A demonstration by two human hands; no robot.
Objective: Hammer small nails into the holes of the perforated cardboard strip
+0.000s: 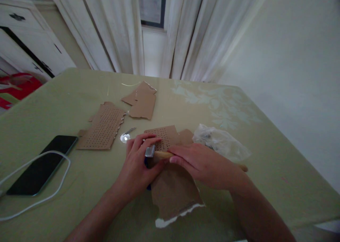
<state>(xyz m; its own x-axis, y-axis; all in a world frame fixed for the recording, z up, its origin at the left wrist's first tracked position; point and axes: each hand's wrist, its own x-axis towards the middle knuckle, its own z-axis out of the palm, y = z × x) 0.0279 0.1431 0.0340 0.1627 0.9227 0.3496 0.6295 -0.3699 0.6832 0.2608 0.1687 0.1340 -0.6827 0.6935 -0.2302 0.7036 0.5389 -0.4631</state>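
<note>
My right hand [200, 162] is wrapped around the wooden handle of a hammer [162, 155], whose end sticks out past my wrist. The hammer's metal head lies between the thumb and fingers of my left hand [139, 160]. My left fingers curl over a perforated piece of cardboard [166, 136]; anything pinched in them is hidden. Below both hands lies a torn brown cardboard piece [175, 194] with a white ragged edge. Something blue shows beside the left palm, mostly covered.
A second perforated cardboard sheet [102, 128] lies left, with plain cardboard pieces [143, 102] behind. Several thin nails [129, 131] rest by a small round clear disc [125, 138]. A clear plastic bag [221, 143] lies right. A phone [44, 166] and white cable [69, 164] occupy the left.
</note>
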